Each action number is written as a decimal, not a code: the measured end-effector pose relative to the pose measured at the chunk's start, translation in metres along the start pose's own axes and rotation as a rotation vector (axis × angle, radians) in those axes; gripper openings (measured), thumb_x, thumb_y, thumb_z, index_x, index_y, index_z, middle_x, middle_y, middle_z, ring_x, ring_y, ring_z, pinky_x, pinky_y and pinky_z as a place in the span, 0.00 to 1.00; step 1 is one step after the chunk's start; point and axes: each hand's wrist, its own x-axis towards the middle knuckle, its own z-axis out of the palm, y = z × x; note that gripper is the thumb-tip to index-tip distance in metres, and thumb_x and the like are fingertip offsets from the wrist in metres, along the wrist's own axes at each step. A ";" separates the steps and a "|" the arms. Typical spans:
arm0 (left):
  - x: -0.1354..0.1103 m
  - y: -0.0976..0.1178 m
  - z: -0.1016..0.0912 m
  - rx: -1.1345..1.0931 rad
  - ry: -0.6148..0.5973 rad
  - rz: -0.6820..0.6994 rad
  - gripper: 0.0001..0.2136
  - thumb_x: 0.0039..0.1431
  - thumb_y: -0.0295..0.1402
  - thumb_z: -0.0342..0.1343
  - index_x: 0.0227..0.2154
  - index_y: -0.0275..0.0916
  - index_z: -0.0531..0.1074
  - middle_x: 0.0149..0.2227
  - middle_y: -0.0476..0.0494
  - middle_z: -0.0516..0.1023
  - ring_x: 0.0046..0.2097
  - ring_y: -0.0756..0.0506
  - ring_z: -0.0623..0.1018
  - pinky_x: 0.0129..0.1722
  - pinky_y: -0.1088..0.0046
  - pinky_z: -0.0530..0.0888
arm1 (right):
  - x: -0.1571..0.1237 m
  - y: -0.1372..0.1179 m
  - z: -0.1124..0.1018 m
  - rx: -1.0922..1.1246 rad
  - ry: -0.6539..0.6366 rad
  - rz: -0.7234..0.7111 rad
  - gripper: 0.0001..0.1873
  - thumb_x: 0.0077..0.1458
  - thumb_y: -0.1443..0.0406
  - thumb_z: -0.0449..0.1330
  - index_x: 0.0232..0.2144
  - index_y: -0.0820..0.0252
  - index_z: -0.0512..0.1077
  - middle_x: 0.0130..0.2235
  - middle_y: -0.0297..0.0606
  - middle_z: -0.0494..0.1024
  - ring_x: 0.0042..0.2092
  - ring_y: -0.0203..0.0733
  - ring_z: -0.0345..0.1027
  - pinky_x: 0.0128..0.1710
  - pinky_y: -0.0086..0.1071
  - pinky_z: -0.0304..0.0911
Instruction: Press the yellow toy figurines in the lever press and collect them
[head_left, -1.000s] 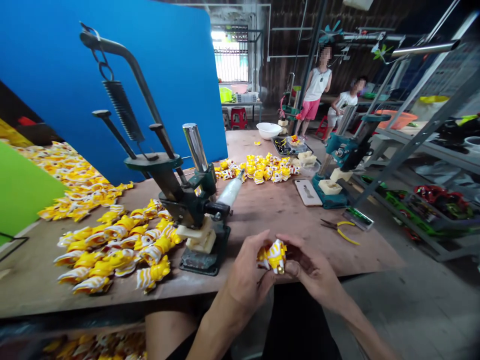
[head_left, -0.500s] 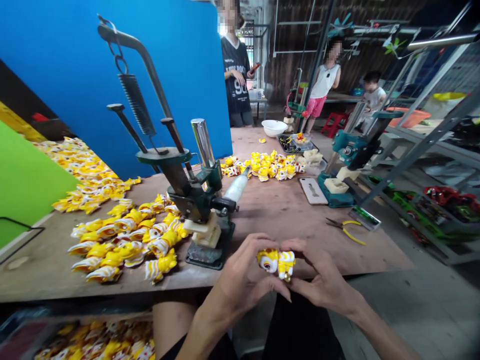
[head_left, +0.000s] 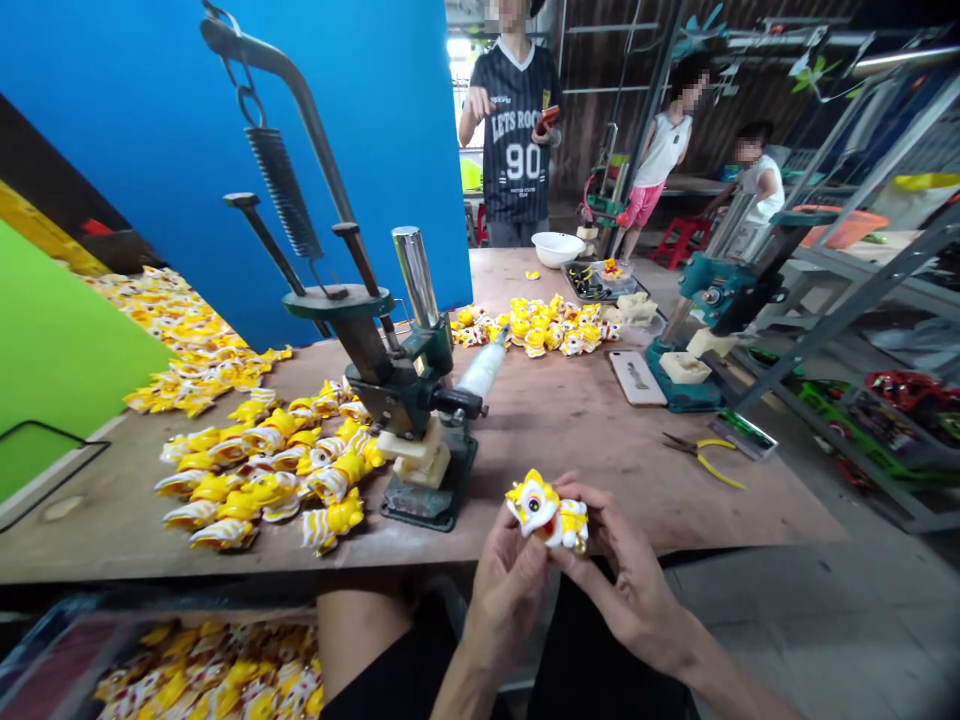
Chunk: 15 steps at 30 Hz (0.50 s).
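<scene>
Item: yellow-and-white toy lion [head_left: 546,512], held over the near edge of the tabletop [head_left: 570,430], face up toward the wearer, seemingly for a look.

Left hand [head_left: 508,585]: fingers pinched on its head end.

Right hand [head_left: 626,580]: fingers closed round its body, steadying it from behind.

Hand press [head_left: 409,400]: near edge, just left of the hands, within easy reach.

Loose shells [head_left: 262,470]: heaped left of the press, probably stock.

Pliers [head_left: 705,455] and phone [head_left: 636,377]: toward the right edge, set aside.

Finished-looking figures [head_left: 540,325]: grouped toward the far edge.
</scene>
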 end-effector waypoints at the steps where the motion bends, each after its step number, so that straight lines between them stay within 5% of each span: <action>1: -0.001 -0.004 0.001 -0.025 0.017 0.001 0.33 0.62 0.51 0.70 0.66 0.43 0.75 0.69 0.30 0.75 0.69 0.28 0.76 0.71 0.47 0.72 | 0.000 0.000 0.001 0.008 0.000 0.019 0.28 0.73 0.66 0.61 0.70 0.45 0.61 0.68 0.47 0.72 0.65 0.49 0.75 0.64 0.40 0.76; 5: -0.004 -0.012 0.001 -0.057 0.106 0.007 0.32 0.63 0.54 0.69 0.65 0.45 0.76 0.66 0.32 0.79 0.68 0.31 0.78 0.71 0.50 0.72 | -0.001 -0.006 0.006 -0.016 -0.028 0.031 0.32 0.71 0.61 0.65 0.71 0.47 0.59 0.70 0.48 0.70 0.67 0.52 0.73 0.66 0.42 0.74; 10: -0.006 -0.016 0.004 0.036 0.131 0.052 0.35 0.60 0.56 0.70 0.65 0.44 0.77 0.67 0.32 0.78 0.67 0.29 0.78 0.69 0.51 0.74 | 0.005 -0.018 0.025 -0.286 0.184 -0.049 0.27 0.74 0.60 0.60 0.70 0.48 0.59 0.65 0.47 0.76 0.64 0.50 0.76 0.63 0.39 0.76; 15: -0.005 -0.034 0.012 0.131 0.224 0.123 0.37 0.68 0.63 0.56 0.71 0.47 0.70 0.67 0.34 0.79 0.66 0.31 0.80 0.67 0.53 0.77 | 0.019 -0.023 0.042 -0.453 0.267 -0.196 0.29 0.74 0.66 0.54 0.73 0.50 0.56 0.67 0.49 0.73 0.69 0.54 0.69 0.71 0.49 0.69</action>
